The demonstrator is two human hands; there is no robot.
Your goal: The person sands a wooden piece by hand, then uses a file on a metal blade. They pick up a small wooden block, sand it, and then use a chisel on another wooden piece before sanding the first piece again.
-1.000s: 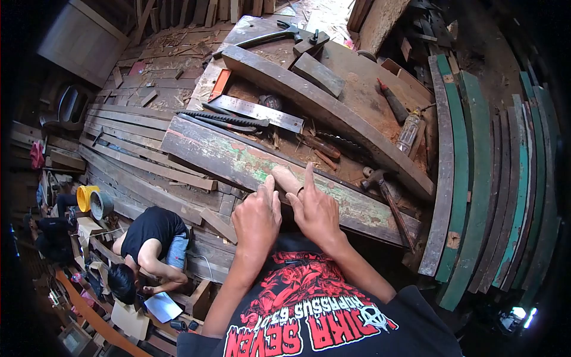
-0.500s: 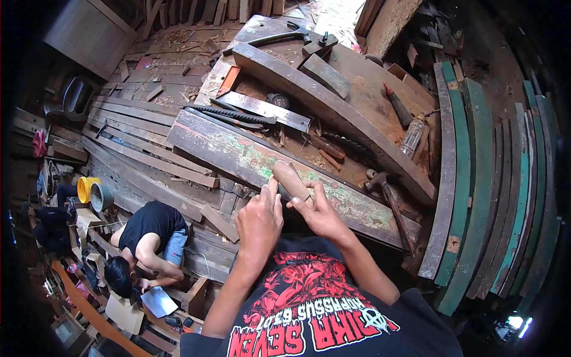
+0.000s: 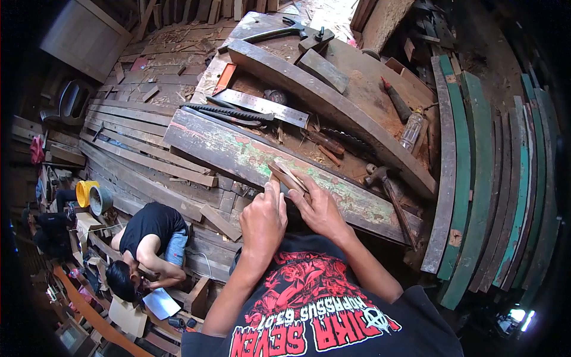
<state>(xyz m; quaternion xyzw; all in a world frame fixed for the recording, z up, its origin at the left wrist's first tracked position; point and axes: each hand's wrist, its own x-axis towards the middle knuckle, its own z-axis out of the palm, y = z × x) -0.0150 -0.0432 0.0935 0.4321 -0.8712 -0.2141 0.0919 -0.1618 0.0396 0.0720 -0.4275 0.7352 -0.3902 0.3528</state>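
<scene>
My left hand [image 3: 262, 219] and my right hand [image 3: 320, 207] are close together in front of my shirt, at the near edge of a worn plank. Between them is a short, brown piece of wood [image 3: 286, 176], tilted so that a narrow side shows. My right thumb and fingers are closed around its right end. The left fingers are pressed together against its lower left side, and their tips are partly hidden. Beyond the hands lies the thick plank [image 3: 214, 140], with flaking green paint.
On the workbench lie a metal square [image 3: 262, 106], a curved beam [image 3: 333, 107], a claw hammer [image 3: 270, 35], another hammer [image 3: 389, 196], a chisel-like tool [image 3: 395, 98] and a plastic bottle [image 3: 411, 131]. Green-painted boards [image 3: 470, 178] stand at right. Another person [image 3: 151, 238] bends down at left.
The wood piece has turned in my hands, from its broad face showing to a narrow side. My right hand has shifted its grip along it. The view has moved slightly.
</scene>
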